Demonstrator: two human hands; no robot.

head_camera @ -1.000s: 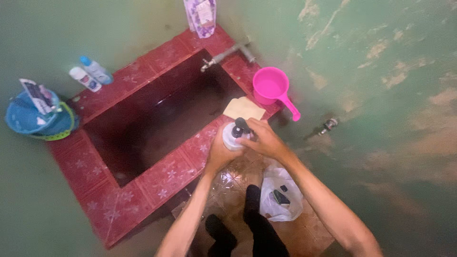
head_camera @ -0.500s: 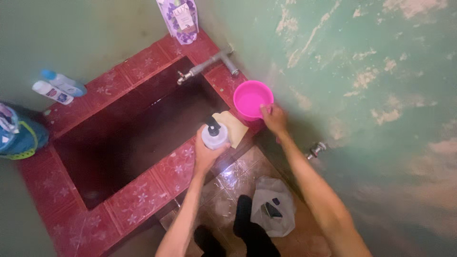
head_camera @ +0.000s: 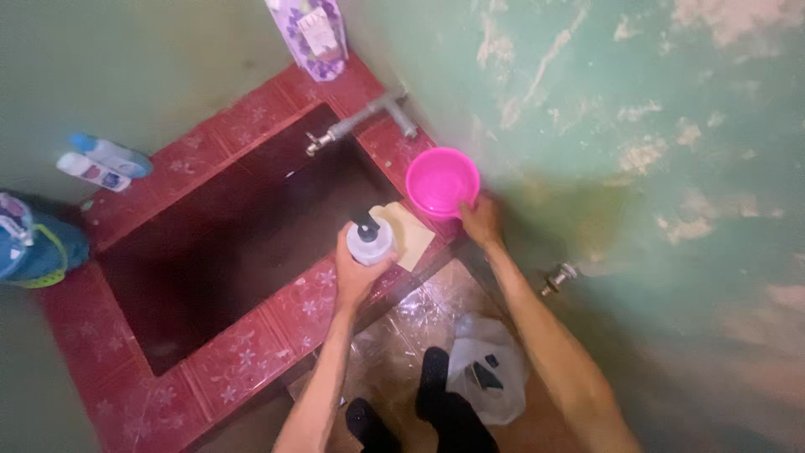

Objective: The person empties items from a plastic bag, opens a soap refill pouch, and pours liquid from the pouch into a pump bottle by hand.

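Observation:
My left hand (head_camera: 352, 273) grips a white pump bottle (head_camera: 370, 242) with a black pump head, held over the rim of the red tiled water tank (head_camera: 243, 356). My right hand (head_camera: 482, 222) is closed around the handle of a pink dipper (head_camera: 442, 181) that stands on the tank's right rim. The handle itself is hidden under my fingers. A pale yellow cloth (head_camera: 408, 235) lies on the rim between the bottle and the dipper.
A metal tap (head_camera: 352, 124) juts over the dark tank interior. A purple refill pouch (head_camera: 309, 35) leans at the back corner. Two small bottles (head_camera: 102, 163) lie on the left rim beside a blue basket (head_camera: 33, 247). A white plastic bag (head_camera: 488, 377) sits on the floor by my feet.
My right hand left the pump bottle, reached right to the pink dipper and closed on its handle. My left hand kept hold of the bottle.

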